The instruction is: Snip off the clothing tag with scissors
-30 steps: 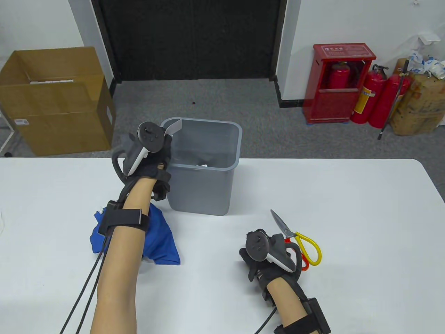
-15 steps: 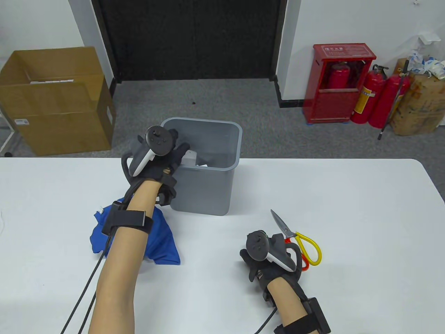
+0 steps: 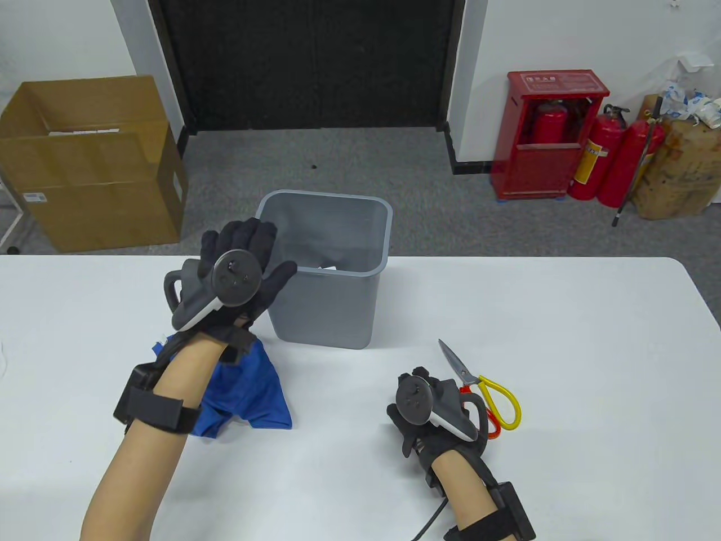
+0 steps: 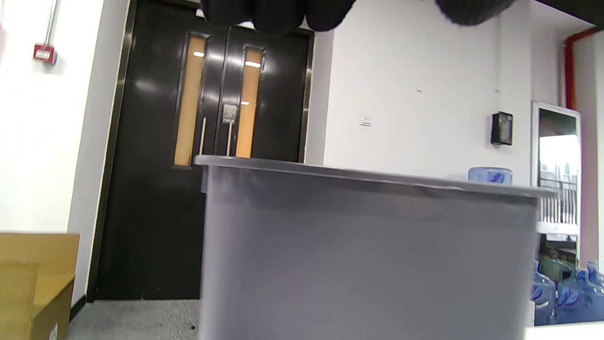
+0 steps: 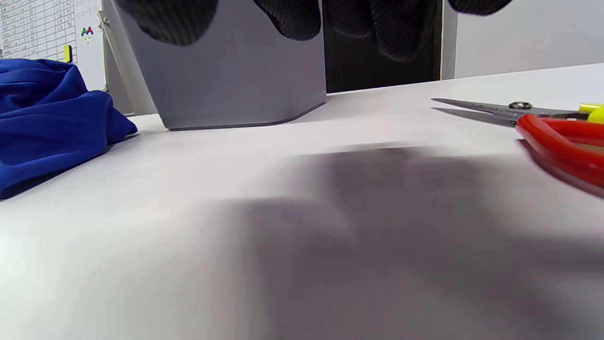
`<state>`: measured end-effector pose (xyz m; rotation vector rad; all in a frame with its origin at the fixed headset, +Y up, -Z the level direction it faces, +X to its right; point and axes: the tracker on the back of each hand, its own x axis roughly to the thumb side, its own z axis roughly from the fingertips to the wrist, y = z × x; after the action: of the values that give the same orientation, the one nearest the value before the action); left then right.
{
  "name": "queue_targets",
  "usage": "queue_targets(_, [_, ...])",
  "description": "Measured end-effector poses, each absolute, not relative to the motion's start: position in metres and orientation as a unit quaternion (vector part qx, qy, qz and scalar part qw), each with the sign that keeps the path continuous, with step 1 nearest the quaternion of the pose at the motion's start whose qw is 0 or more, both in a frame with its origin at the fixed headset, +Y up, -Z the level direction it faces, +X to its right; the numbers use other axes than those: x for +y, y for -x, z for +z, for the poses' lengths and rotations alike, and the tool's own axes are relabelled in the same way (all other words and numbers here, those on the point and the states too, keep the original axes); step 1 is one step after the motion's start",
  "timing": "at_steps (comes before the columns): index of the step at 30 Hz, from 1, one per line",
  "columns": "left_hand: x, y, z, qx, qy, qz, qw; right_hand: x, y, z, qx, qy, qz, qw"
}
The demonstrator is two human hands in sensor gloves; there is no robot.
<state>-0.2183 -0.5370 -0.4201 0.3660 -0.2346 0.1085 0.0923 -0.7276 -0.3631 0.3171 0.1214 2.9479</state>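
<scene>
Nearest us, our right hand rests on the table, holding nothing, scissors just at its 3 o'clock. Our left hand hovers spread and empty above the blue garment. The grey bin stands farthest, white scraps inside.

Grey bin fills foreground; gloved fingertips at top edge; dark double door behind; cardboard box lower left.
</scene>
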Motion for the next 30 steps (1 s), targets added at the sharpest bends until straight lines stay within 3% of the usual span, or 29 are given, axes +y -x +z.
queue_targets(9, [-0.579, 0.244, -0.340, -0.154, -0.152, 0.059, 0.974, -0.719, -0.088, -0.357, 0.039, -0.117, 0.988, 0.088])
queue_targets(13, [-0.601, 0.255, -0.320, -0.157, -0.139, 0.078, 0.975, -0.718, -0.083, -0.353, 0.044, -0.122, 0.987, 0.092])
queue_targets(30, [-0.714, 0.277, -0.300, -0.131, -0.002, 0.091, 0.987, -0.720, -0.059, -0.342, 0.021, -0.155, 0.987, 0.043])
